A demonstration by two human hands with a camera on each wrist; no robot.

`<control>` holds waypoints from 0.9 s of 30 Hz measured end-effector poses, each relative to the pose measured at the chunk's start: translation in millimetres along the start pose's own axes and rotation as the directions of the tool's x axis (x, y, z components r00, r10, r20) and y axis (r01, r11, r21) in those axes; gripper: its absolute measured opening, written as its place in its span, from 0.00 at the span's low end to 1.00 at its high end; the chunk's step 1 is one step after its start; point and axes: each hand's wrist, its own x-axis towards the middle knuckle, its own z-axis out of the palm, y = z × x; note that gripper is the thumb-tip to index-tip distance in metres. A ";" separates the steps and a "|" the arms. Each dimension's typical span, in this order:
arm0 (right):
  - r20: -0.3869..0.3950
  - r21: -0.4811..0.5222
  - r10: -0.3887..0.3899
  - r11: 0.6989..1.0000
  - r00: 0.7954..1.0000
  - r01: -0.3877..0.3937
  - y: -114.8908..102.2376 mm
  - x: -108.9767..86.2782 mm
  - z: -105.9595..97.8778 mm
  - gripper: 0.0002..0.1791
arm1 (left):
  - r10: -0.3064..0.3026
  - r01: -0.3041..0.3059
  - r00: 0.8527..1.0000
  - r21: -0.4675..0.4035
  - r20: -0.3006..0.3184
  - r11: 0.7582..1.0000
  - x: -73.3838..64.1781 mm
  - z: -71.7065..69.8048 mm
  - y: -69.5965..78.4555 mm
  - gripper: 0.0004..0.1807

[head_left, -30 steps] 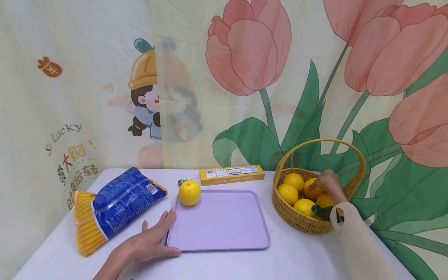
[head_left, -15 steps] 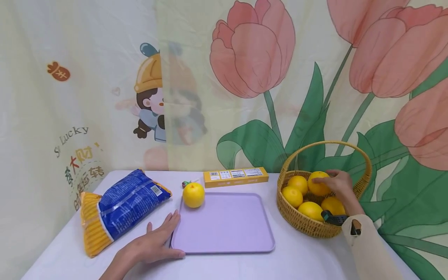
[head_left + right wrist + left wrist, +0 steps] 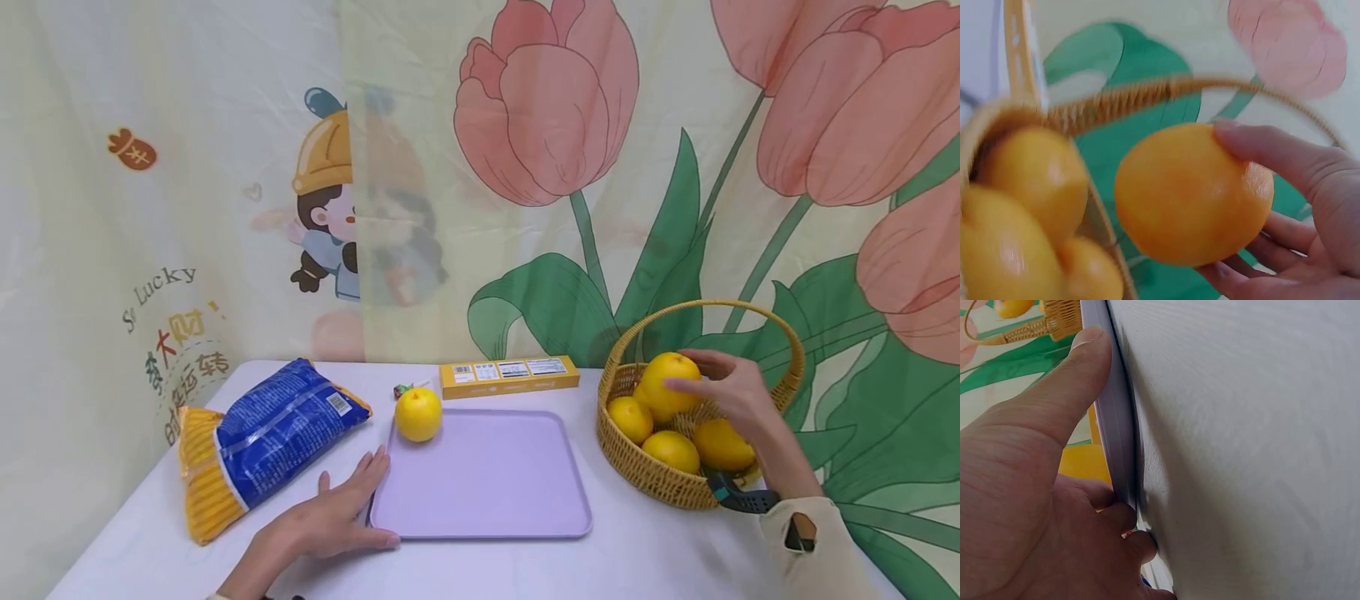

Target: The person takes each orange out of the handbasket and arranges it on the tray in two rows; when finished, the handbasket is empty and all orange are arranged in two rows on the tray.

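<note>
and here's the right hand (image 3: 738,392), pinching an orange (image 3: 670,392) between thumb and fingers, above the basket (image 3: 636,480); a steady pinch and a lift clear of the handle (image 3: 617,347) should serve well. left of the basket, the left hand (image 3: 330,518) lies spread at the tray (image 3: 487,479). the right wrist view reveals fingers opposite the thumb, mostly hidden in the head view; only the left wrist view catches the tray's outer side.

Held fruit (image 3: 675,382) masks a neighbour

Head view: second fruit (image 3: 648,404) in the basket (image 3: 652,490) is partly covered. Box (image 3: 510,377) print is too small to read. Left wrist: left hand (image 3: 1029,494) cropped left and bottom. Right wrist: basket blurred, cut at left; right hand (image 3: 1332,212) runs off right edge.
</note>
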 end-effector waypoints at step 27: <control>0.159 0.294 -0.395 0.894 0.905 0.338 -114.5 -15.3 121.4 0.36 | -0.034 0.034 0.999 -0.002 0.016 0.999 4.5 -0.3 -0.6 0.65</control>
